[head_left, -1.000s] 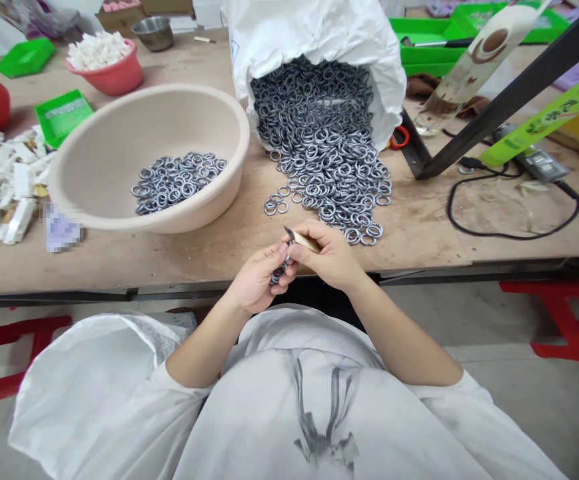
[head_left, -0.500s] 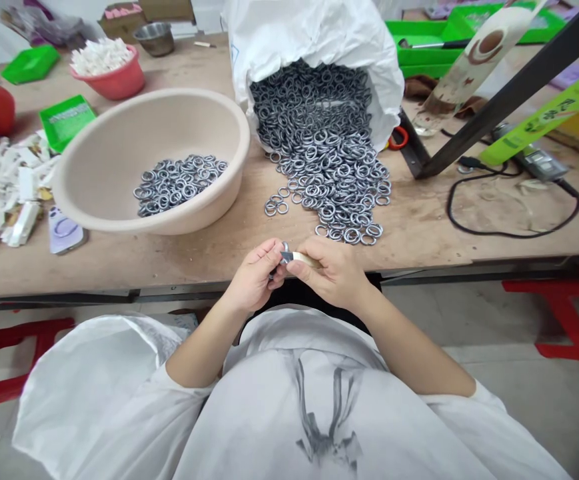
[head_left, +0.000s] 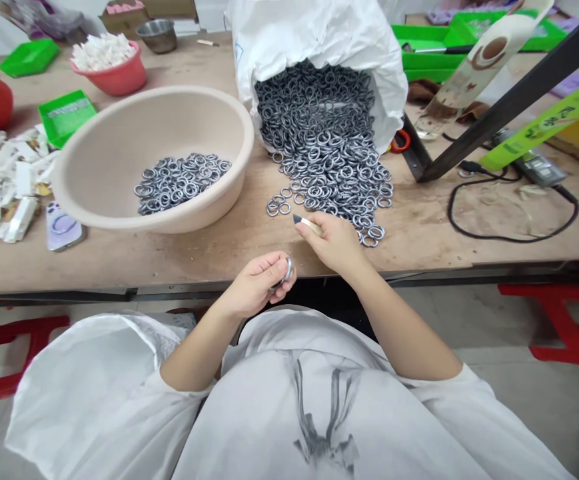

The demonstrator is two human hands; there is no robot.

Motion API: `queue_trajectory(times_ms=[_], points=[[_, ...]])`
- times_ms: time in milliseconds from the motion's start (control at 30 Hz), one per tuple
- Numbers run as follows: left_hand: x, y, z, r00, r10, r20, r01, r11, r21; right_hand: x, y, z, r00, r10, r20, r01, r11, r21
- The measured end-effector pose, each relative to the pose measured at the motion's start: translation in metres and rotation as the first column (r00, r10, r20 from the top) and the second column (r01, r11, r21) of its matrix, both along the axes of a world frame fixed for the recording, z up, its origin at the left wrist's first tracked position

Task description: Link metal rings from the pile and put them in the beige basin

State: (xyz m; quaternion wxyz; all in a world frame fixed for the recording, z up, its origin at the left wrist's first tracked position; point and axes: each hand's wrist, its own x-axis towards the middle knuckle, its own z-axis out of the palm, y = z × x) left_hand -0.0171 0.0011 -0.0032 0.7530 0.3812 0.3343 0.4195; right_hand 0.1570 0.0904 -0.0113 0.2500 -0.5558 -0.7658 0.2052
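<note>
Just past the table's front edge, my left hand [head_left: 262,283] is closed on a grey ring [head_left: 288,268] that shows between thumb and fingers. My right hand [head_left: 336,241] grips a small knife [head_left: 309,225] with a pale handle and a short dark blade, its tip pointing left. That hand is at the near end of a heap of grey rings [head_left: 336,167], covering some of them. The heap spills from a white sack [head_left: 319,33] lying on its side. A beige basin [head_left: 96,127] to the left has many similar rings in its bottom.
White pieces [head_left: 22,177] and a purple phone [head_left: 63,225] lie left of the basin. Behind are a red bowl [head_left: 119,80] and green trays [head_left: 66,117]. On the right stand a dark metal frame [head_left: 489,110] and a black cable [head_left: 499,235]. Red stools [head_left: 564,327] flank me.
My right hand, with the knife, has moved up and away from my left hand toward the ring heap. The blade has left the ring, which my left hand still holds slightly lower.
</note>
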Motion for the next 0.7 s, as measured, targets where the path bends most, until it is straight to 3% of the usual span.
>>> queue_trajectory(times_ms=[100,167,333,433,533,633,700], points=[[-0.003,0.003,0.000,0.995,0.086,-0.040,-0.088,0.994,-0.059,-0.021,0.022,0.003,0.983,0.084,0.161,-0.096,0.993,0.071],[-0.006,0.005,0.000,0.988,0.147,-0.049,-0.151,0.984,-0.094,-0.035,0.035,0.004,0.956,0.105,0.273,-0.124,0.991,0.053],[-0.016,0.011,-0.001,0.952,0.302,-0.056,-0.307,0.936,-0.172,-0.041,0.045,0.002,0.931,0.062,0.359,-0.074,0.997,0.020],[-0.016,0.017,-0.004,0.921,0.370,-0.123,-0.384,0.916,-0.114,-0.024,0.032,0.005,0.968,0.129,0.215,-0.129,0.991,-0.015],[-0.010,0.022,-0.009,0.850,0.459,-0.259,-0.444,0.888,0.116,-0.008,0.014,0.013,0.958,0.279,-0.068,-0.286,0.948,-0.139],[-0.001,0.025,-0.011,0.786,0.472,-0.399,-0.327,0.865,0.380,0.000,-0.002,0.023,0.892,0.339,-0.298,-0.412,0.882,-0.229],[0.003,0.025,-0.012,0.796,0.421,-0.435,-0.234,0.877,0.420,0.000,-0.012,0.027,0.874,0.308,-0.376,-0.405,0.889,-0.212]])
